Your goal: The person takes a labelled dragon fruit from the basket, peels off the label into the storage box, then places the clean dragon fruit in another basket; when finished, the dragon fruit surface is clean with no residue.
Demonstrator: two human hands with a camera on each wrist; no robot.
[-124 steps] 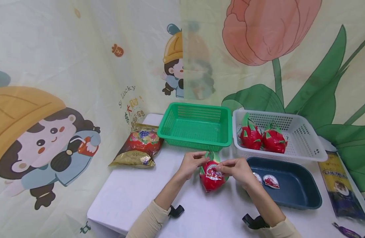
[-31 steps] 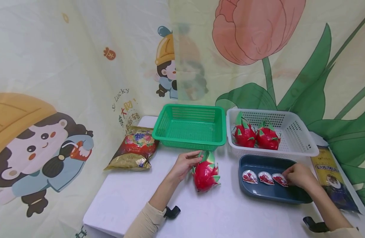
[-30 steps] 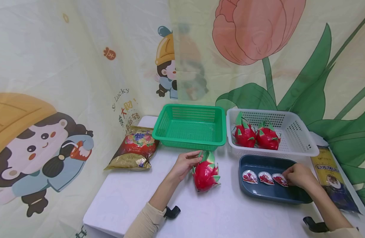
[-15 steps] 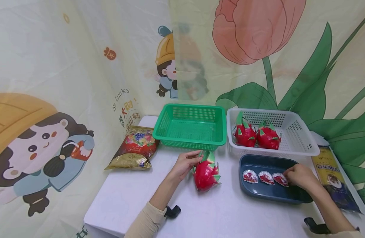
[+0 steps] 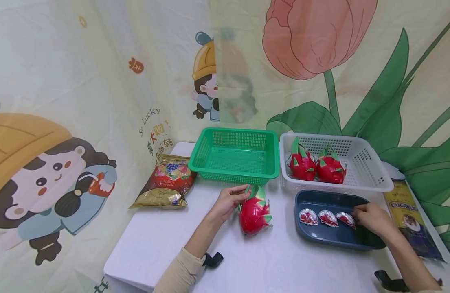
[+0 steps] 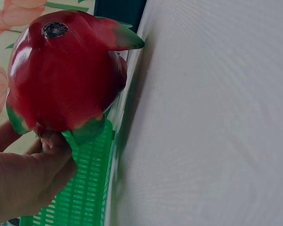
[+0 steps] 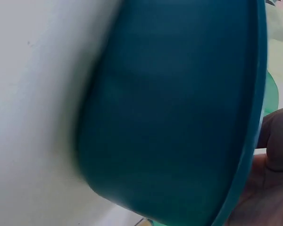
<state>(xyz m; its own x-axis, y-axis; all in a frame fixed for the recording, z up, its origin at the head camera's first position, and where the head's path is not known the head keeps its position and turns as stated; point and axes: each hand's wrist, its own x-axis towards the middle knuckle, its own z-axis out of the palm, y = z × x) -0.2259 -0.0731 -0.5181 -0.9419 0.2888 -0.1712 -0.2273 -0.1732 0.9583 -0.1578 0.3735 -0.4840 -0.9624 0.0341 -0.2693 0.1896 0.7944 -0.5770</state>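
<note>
A red toy dragon fruit (image 5: 253, 216) with green leaf tips rests on the white table, and my left hand (image 5: 228, 202) pinches it by its leafy top. The left wrist view shows the fruit (image 6: 68, 77) from its bottom end, the fingers underneath at the leaves. My right hand (image 5: 373, 217) is over the right part of the dark blue tray (image 5: 338, 240). Its fingertips pinch the edge of the rightmost sticker (image 5: 345, 220), which is tilted up. Two more stickers, one at left (image 5: 308, 217) and one in the middle (image 5: 328, 218), lie flat. The tray wall (image 7: 170, 108) hides the fingertips in the right wrist view.
A green basket (image 5: 233, 175) stands at the back. Beside it, a white basket (image 5: 371, 162) holds two dragon fruits (image 5: 316, 167). A candy bag (image 5: 167, 183) lies at left, a yellow and purple packet (image 5: 411, 221) at right.
Earlier both hands were at the dragon fruit, with a sticker on its visible face. Now no sticker shows there; the right hand has moved to the tray and the rightmost sticker has tilted up.
</note>
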